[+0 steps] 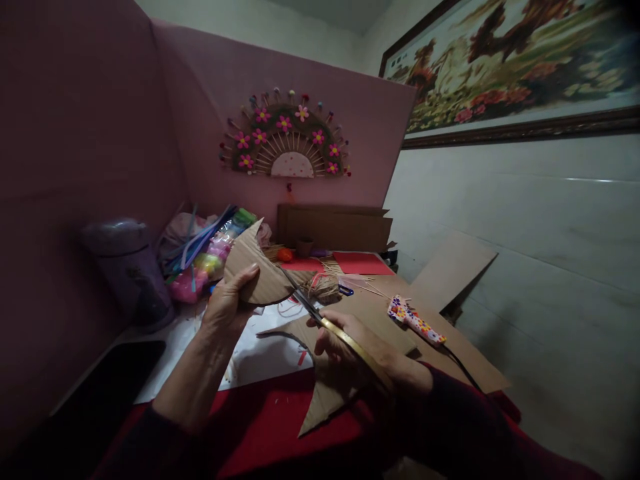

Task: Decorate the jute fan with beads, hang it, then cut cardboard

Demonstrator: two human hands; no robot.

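1. The left hand [227, 303] pinches a curved piece of corrugated cardboard [255, 267]; the right hand [340, 343] grips gold-handled scissors [325, 323] (blades at the card's edge).
2. Below lies a flat cardboard sheet [450, 347] on red cloth [265, 420]; a floral-patterned glue gun [415, 321] rests on it.
3. Farther: a twine bundle [324, 287], a bag of bright pompoms [210, 260], and a fan-shaped flower decoration [287, 140] on the pink wall.

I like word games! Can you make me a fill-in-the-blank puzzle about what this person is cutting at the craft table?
1. The left hand holds up a curved brown piece of ____.
2. The right hand cuts it with gold-handled ____.
3. The flower-patterned glue gun lies on a flat cardboard sheet to the ____ of the right hand.
4. The fan-shaped decoration on the pink wall carries pink ____.

Missing words: cardboard; scissors; right; flowers
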